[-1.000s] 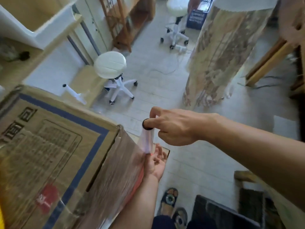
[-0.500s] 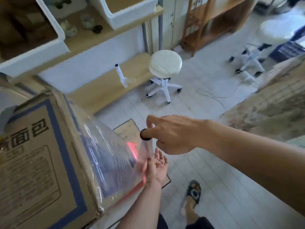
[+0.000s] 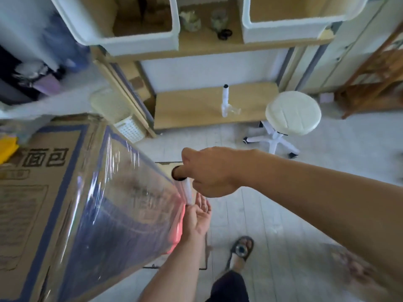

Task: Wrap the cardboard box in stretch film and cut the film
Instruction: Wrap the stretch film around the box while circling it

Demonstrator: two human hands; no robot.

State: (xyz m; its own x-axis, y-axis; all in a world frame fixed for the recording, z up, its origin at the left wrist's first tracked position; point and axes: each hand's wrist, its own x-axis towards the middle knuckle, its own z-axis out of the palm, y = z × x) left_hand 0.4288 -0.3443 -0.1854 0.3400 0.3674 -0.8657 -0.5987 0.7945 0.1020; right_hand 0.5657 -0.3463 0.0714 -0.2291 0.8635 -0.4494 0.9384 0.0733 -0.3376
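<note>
A large cardboard box (image 3: 32,203) with blue borders and printed characters fills the left of the head view. Clear stretch film (image 3: 122,203) lies taut across its near side and runs to a thin film roll (image 3: 187,190) held upright beside the box's corner. My right hand (image 3: 209,173) grips the roll's top, with the index finger by its black core end. Below, my left hand (image 3: 198,216) touches the roll's lower end with fairly straight fingers, palm towards me.
A white wheeled stool (image 3: 293,113) stands on the tiled floor beyond my hands. Behind it, a low wooden bench (image 3: 196,110) carries a second film roll (image 3: 225,99). White bins (image 3: 135,42) sit on the shelf above. My sandalled foot (image 3: 241,249) is below.
The view has swung round the box. The film now stretches over a wider stretch of the box's side. Both hands keep their places on the roll.
</note>
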